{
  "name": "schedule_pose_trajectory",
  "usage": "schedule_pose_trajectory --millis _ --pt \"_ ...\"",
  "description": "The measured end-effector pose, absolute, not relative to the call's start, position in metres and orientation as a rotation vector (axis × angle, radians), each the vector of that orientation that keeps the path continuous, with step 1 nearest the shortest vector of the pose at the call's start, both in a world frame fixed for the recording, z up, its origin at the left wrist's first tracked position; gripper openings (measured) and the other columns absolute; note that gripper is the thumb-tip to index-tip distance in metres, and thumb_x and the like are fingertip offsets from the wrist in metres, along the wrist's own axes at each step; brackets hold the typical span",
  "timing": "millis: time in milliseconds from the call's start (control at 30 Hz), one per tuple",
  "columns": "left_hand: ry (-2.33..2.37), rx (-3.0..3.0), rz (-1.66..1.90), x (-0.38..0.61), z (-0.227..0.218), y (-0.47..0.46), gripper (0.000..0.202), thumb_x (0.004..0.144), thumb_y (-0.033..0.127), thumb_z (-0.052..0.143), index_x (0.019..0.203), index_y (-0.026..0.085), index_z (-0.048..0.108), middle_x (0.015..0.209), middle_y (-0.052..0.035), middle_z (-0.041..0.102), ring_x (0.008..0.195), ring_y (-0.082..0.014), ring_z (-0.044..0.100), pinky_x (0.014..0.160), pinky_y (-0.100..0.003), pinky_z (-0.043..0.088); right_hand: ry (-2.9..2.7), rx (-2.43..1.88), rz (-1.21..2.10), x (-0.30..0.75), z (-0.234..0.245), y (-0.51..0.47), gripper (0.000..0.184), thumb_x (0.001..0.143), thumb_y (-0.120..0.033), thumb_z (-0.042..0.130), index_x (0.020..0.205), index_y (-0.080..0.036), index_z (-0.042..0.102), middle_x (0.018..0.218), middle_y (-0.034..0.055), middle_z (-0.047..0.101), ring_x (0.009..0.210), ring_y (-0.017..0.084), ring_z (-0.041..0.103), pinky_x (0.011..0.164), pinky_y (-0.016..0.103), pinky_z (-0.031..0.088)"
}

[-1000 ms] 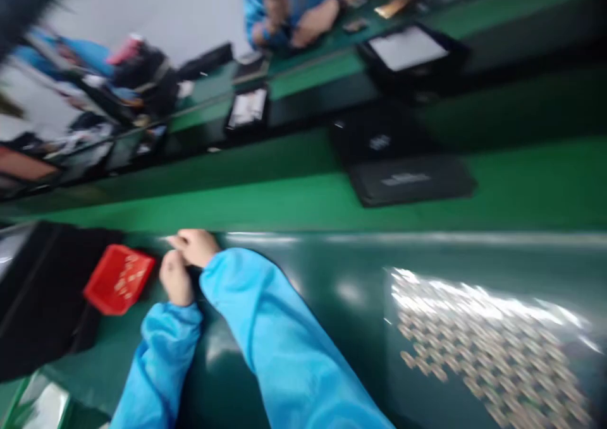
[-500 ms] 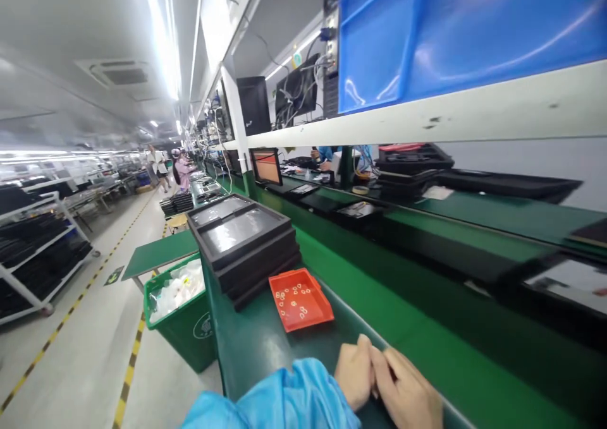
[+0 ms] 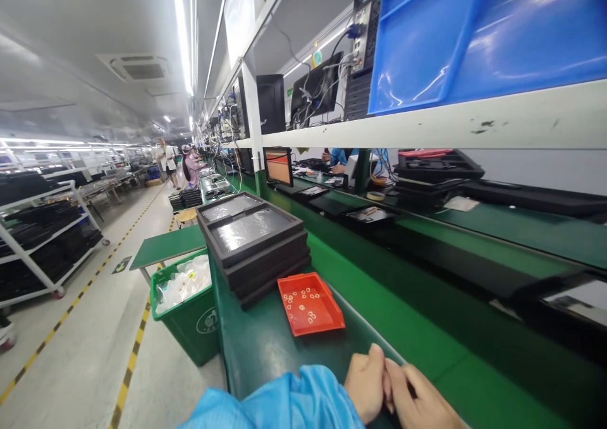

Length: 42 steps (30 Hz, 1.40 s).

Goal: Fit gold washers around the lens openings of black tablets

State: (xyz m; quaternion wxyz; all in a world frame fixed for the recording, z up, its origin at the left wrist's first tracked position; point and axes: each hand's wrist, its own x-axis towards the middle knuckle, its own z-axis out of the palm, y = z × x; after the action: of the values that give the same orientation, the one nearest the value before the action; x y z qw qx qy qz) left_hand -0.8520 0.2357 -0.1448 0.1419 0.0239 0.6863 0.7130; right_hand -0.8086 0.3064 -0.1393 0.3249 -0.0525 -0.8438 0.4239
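My left hand (image 3: 365, 381) and my right hand (image 3: 417, 400) sit at the bottom edge of the view, fingertips pressed together above the dark green bench top (image 3: 265, 340). Anything between the fingers is hidden. A blue sleeve (image 3: 284, 404) covers my left forearm. Just beyond my hands lies a red tray (image 3: 310, 304) holding several small gold-coloured rings. Behind it stands a stack of black trays (image 3: 251, 246) with clear film in their top compartments.
A green bin (image 3: 183, 315) of white plastic bags stands below the bench's left side. Black-loaded wire racks (image 3: 42, 233) line the aisle. A large blue tray (image 3: 474, 43) sits on the overhead shelf. Across the line, a co-worker's blue sleeve (image 3: 339, 157) shows among more trays.
The view has swung up from the bench to look along the line, and it shifted slightly in the last half second. My hands stay together near the bench edge.
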Motion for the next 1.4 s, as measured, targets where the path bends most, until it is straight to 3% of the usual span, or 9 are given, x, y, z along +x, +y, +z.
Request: schedule_pose_trajectory --millis 300,533,667,867,1133,1400 --pt "1.963 0.242 2.04 -0.846 -0.144 0.237 0.084 0.061 0.097 0.009 0.035 0.022 0.037 0.032 -0.0007 0.033 0.034 -0.0094 0.032 0.05 -0.031 0.032 -2.199 -0.682 1.335 -0.824 -0.14 0.328 0.044 0.068 -0.067 0.043 0.063 -0.025 0.051 0.064 0.0063 0.06 0.059 0.023 0.055 0.053 0.033 0.039" --pt "1.99 0.234 1.982 -0.845 -0.146 0.236 0.083 0.067 0.094 0.013 0.038 0.022 0.04 0.034 -0.0006 0.035 0.036 -0.0099 0.034 0.049 -0.03 0.033 -2.192 -0.628 1.392 -0.809 -0.128 0.313 0.048 0.083 -0.058 0.046 0.052 -0.023 0.038 0.046 -0.0028 0.038 0.049 0.016 0.036 0.055 0.03 0.033" --pt "1.996 0.216 1.958 -0.845 -0.147 0.237 0.082 0.069 0.092 0.013 0.04 0.021 0.041 0.035 -0.0004 0.035 0.036 -0.0102 0.034 0.05 -0.031 0.033 -2.185 -0.642 1.427 -0.805 -0.122 0.309 0.048 0.084 -0.056 0.048 0.051 -0.023 0.035 0.046 -0.0033 0.035 0.05 0.016 0.035 0.054 0.03 0.032" --pt "1.992 0.203 1.943 -0.844 -0.145 0.238 0.08 0.073 0.089 0.016 0.042 0.02 0.041 0.041 -0.0007 0.038 0.037 -0.0101 0.035 0.049 -0.03 0.032 -2.108 -0.756 1.43 -0.808 -0.118 0.314 0.04 0.083 -0.055 0.044 0.058 -0.025 0.042 0.051 -0.0013 0.045 0.054 0.019 0.042 0.056 0.031 0.034" --pt "2.014 0.207 1.897 -0.845 -0.147 0.236 0.08 0.074 0.089 0.016 0.043 0.02 0.043 0.042 -0.0008 0.039 0.039 -0.0102 0.036 0.051 -0.03 0.034 -2.096 -0.843 1.552 -0.82 -0.121 0.326 0.042 0.059 -0.067 0.047 0.06 -0.025 0.049 0.06 0.0042 0.057 0.063 0.025 0.055 0.062 0.037 0.041" --pt "2.014 0.239 1.906 -0.846 -0.148 0.237 0.082 0.065 0.094 0.013 0.043 0.021 0.043 0.041 -0.0022 0.039 0.04 -0.0115 0.038 0.051 -0.03 0.034 -2.07 -0.78 1.558 -0.822 -0.128 0.325 0.048 0.059 -0.072 0.049 0.062 -0.024 0.048 0.061 0.0047 0.058 0.064 0.025 0.056 0.064 0.037 0.044"
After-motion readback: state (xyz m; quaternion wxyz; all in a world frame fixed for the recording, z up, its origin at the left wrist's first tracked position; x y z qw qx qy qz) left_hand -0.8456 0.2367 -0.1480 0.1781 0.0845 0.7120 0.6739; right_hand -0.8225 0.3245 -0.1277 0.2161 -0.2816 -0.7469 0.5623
